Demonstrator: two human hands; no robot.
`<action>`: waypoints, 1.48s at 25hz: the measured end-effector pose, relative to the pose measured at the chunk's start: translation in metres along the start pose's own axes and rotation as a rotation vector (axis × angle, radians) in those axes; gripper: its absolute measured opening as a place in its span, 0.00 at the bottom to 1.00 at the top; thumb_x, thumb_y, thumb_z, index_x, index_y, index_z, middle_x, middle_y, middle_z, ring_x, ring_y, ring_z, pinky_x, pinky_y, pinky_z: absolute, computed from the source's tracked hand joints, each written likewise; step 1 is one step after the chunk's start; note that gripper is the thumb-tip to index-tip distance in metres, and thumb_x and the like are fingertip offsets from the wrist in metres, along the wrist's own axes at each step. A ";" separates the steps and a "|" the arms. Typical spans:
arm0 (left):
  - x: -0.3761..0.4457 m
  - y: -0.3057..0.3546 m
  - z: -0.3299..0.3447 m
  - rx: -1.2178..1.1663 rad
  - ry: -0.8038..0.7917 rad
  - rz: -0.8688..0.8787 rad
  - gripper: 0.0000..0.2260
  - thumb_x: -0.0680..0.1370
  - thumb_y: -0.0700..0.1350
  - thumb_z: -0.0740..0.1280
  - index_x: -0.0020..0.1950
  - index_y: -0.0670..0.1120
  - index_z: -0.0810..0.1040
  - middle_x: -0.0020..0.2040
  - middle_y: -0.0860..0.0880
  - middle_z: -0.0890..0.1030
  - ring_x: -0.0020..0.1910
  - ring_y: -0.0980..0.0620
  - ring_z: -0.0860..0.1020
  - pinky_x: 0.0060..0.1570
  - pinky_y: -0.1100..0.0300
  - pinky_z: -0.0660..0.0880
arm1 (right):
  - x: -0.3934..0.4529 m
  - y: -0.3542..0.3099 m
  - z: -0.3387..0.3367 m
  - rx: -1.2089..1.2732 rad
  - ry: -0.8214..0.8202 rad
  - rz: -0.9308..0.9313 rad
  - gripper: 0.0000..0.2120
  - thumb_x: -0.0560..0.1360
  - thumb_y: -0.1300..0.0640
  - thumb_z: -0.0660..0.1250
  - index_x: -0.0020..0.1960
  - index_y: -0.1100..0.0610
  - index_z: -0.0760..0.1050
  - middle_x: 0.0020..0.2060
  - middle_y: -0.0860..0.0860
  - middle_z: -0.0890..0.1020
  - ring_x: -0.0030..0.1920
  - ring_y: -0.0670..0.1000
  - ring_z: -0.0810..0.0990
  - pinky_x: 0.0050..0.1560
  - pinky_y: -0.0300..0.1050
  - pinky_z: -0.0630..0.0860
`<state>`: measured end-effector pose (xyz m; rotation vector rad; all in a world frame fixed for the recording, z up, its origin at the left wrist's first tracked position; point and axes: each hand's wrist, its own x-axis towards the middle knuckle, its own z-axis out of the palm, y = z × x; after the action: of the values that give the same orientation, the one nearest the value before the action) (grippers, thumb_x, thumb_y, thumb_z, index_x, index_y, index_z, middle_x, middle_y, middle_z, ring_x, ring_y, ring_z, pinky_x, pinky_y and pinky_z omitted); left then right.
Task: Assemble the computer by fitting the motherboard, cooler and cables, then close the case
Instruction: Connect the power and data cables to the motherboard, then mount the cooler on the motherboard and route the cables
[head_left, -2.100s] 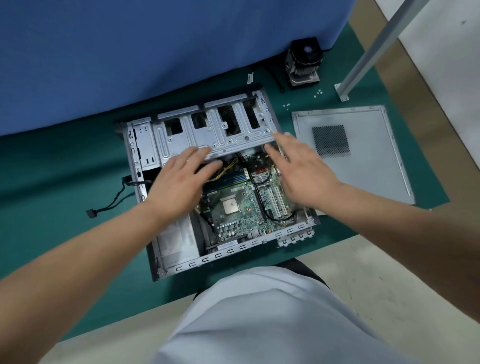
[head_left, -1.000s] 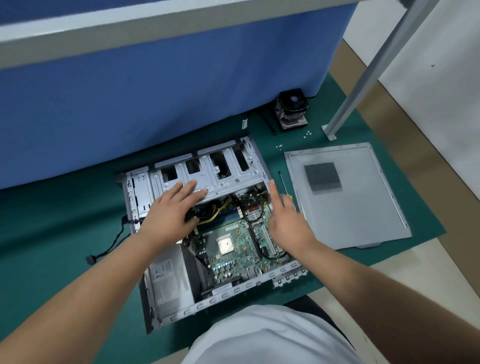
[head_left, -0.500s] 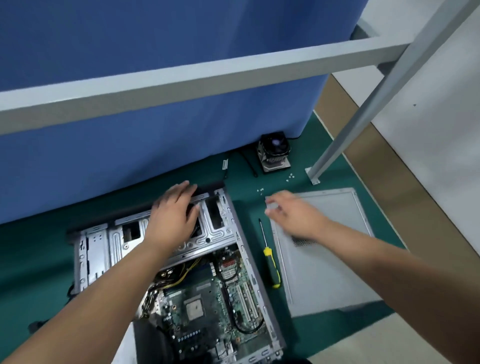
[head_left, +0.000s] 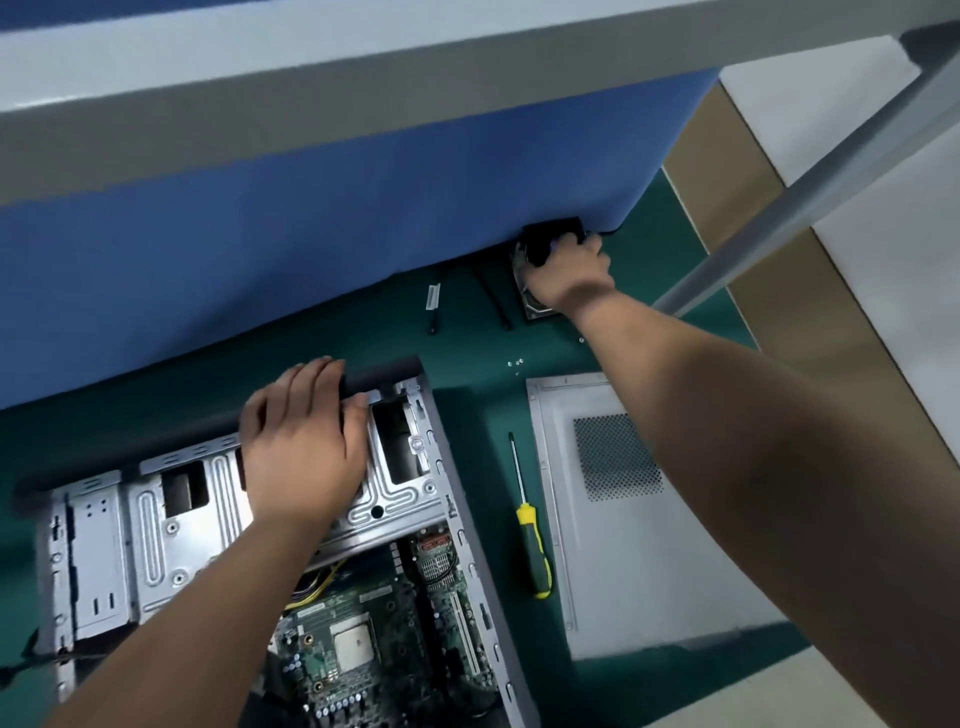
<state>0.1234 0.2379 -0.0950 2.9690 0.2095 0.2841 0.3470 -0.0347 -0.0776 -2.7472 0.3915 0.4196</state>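
Right hand (head_left: 569, 273) at far right, fingers clamped round cooler (head_left: 540, 260) beside blue partition (head_left: 311, 234). Left hand (head_left: 304, 447) flat on open case (head_left: 410, 467), fingers together, straight. Motherboard (head_left: 363, 639) inside case, near. Screwdriver (head_left: 530, 530) between case and side panel (head_left: 623, 571).

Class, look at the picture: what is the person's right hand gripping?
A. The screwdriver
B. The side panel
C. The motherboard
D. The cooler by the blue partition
D: the right hand has its fingers curled round the black cooler at the back of the mat, while the screwdriver and side panel lie untouched.
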 end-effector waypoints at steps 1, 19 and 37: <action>-0.001 -0.001 0.002 0.002 0.019 0.008 0.22 0.85 0.57 0.54 0.70 0.45 0.75 0.69 0.46 0.78 0.70 0.43 0.73 0.70 0.45 0.62 | 0.004 -0.004 0.006 -0.006 0.020 0.020 0.33 0.78 0.39 0.64 0.72 0.60 0.65 0.73 0.62 0.61 0.71 0.65 0.64 0.70 0.57 0.67; -0.002 0.004 -0.043 -0.436 -0.261 -0.079 0.25 0.82 0.63 0.56 0.75 0.54 0.72 0.74 0.50 0.74 0.75 0.45 0.69 0.75 0.50 0.58 | -0.192 0.005 -0.048 0.266 0.196 -0.442 0.17 0.66 0.42 0.77 0.37 0.50 0.72 0.58 0.53 0.76 0.61 0.56 0.75 0.63 0.46 0.73; -0.192 -0.044 -0.112 -1.330 -0.631 -0.464 0.35 0.59 0.63 0.83 0.59 0.47 0.80 0.53 0.49 0.87 0.53 0.50 0.85 0.56 0.53 0.77 | -0.412 0.011 0.041 0.118 -0.167 -0.938 0.19 0.71 0.40 0.75 0.52 0.46 0.69 0.76 0.43 0.64 0.75 0.45 0.65 0.71 0.48 0.69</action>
<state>-0.0905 0.2669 -0.0277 1.5136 0.4005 -0.4208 -0.0444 0.0590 0.0184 -2.4040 -0.8539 0.3351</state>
